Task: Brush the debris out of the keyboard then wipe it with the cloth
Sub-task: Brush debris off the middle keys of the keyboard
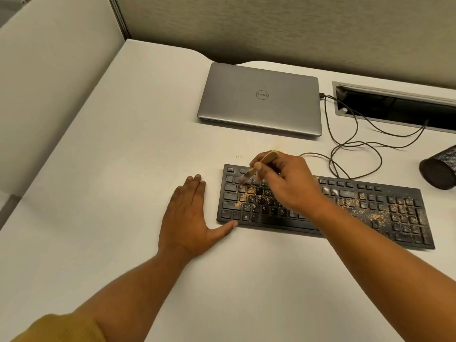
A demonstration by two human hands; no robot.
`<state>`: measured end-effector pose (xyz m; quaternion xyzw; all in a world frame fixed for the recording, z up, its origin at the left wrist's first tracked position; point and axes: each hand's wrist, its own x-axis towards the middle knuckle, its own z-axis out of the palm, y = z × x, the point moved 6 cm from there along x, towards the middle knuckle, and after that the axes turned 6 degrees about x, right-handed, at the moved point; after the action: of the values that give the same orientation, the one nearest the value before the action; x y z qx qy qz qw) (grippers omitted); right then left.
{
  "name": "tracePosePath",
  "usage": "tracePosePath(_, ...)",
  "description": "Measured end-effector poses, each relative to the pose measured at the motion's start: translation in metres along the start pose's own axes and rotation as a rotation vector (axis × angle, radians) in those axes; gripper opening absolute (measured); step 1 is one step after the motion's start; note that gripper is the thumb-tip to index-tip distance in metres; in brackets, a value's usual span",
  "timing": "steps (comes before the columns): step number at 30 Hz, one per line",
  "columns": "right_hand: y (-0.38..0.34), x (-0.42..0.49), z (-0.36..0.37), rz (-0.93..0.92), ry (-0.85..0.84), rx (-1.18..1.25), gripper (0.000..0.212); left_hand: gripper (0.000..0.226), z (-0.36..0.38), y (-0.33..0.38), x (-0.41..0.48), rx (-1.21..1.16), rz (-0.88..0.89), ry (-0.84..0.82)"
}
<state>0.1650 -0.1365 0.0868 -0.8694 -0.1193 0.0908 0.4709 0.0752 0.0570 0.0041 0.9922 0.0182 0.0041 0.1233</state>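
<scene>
Keyboard (291, 222) sits centre-right of frame, tan debris (246, 193) across keys. R hand (288, 178) pinches brush (249, 172), bristles on upper-left keys, angled to flick crumbs out. L hand (190, 213) flat on desk (123, 169), fingers straight, thumb at its lower-left corner, prob. bracing it.

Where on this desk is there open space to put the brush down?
Widest: bare desk left of the left hand and laptop. Also the strip between laptop and keyboard. Crowded on the right: cables loop between laptop, keyboard and black cup.
</scene>
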Motion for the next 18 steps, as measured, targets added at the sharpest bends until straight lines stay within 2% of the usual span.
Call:
tracePosePath(2, -0.001, 0.000, -0.005, -0.028, 0.079, -0.086, 0.017, 0.114, 0.000, 0.000, 0.000, 0.007, -0.002, -0.012)
tracePosePath(4, -0.001, 0.002, -0.012, -0.016, 0.137, -0.025, 0.018, 0.114, 0.000, 0.000, -0.001, 0.016, -0.005, -0.013)
tracePosePath(6, 0.001, 0.002, -0.007, 0.017, 0.059, 0.018, 0.018, 0.114, -0.001, 0.000, -0.001, 0.014, -0.005, -0.012)
tracePosePath(8, 0.003, 0.001, -0.002, 0.008, 0.010, -0.080, 0.019, 0.114, -0.001, 0.001, 0.000, 0.004, -0.004, -0.012)
tracePosePath(10, 0.004, 0.000, -0.009, -0.002, 0.079, -0.117, 0.021, 0.114, -0.002, 0.002, -0.001, -0.001, -0.004, -0.010)
tracePosePath(12, 0.003, -0.001, -0.012, 0.008, 0.112, -0.017, 0.022, 0.114, -0.002, 0.001, -0.001, 0.002, -0.006, -0.005)
tracePosePath(16, -0.001, -0.011, 0.000, -0.018, 0.021, -0.018, 0.030, 0.114, -0.003, 0.001, -0.001, -0.003, -0.005, -0.005)
tracePosePath(18, -0.003, -0.013, -0.003, -0.045, 0.047, -0.014, 0.030, 0.114, -0.003, 0.002, -0.001, -0.006, -0.006, -0.002)
